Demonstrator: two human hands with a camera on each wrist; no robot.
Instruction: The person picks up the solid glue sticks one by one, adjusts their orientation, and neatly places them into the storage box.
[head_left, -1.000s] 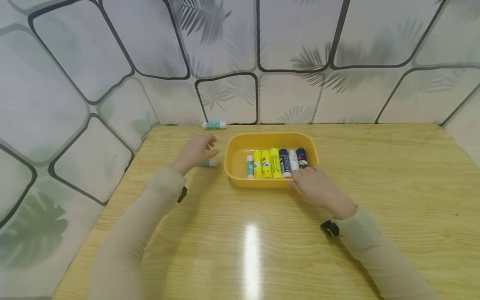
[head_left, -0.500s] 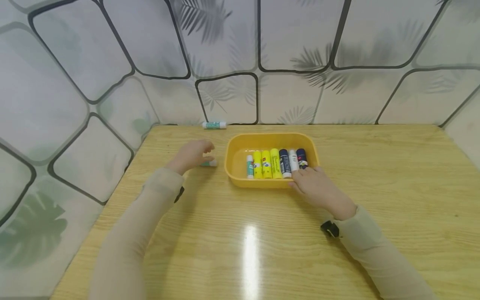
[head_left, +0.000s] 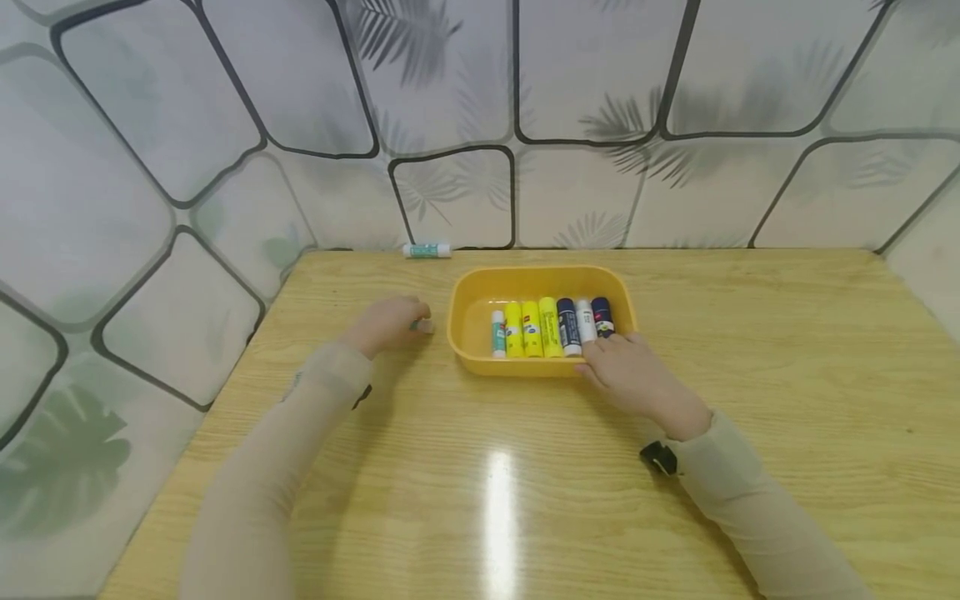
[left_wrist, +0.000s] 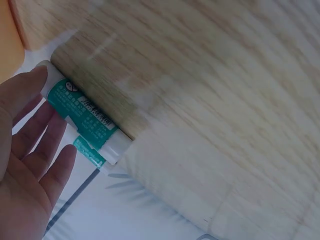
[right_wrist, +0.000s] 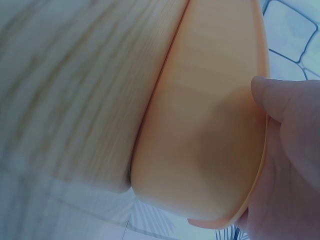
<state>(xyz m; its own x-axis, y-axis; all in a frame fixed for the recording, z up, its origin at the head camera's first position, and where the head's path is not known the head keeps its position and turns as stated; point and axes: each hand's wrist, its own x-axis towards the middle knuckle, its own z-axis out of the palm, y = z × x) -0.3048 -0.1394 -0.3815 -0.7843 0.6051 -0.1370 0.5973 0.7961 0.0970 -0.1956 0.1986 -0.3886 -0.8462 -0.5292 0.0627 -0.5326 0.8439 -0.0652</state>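
At the left of the table, my left hand (head_left: 386, 325) is over a green-and-white glue stick (left_wrist: 82, 107) lying on the wood. In the left wrist view the thumb is on its white end and the fingers lie along the other side, pinching it. My right hand (head_left: 630, 371) grips the near rim of a yellow plastic tray (right_wrist: 200, 100) at its right corner, thumb outside and fingers over the edge. Inside the tray a row of glue sticks stands side by side: a small green one (head_left: 498, 335), several yellow ones (head_left: 532, 329), dark blue ones and a white one (head_left: 586, 320).
Another green-and-white glue stick (head_left: 427, 250) lies at the table's far edge, by the patterned wall covering (head_left: 577, 192). The wooden table (head_left: 420, 483) spreads in front of the tray and to its right.
My left hand has come down and forward onto the loose green glue stick, and its fingers have closed around it. The right hand and the tray have stayed in place.
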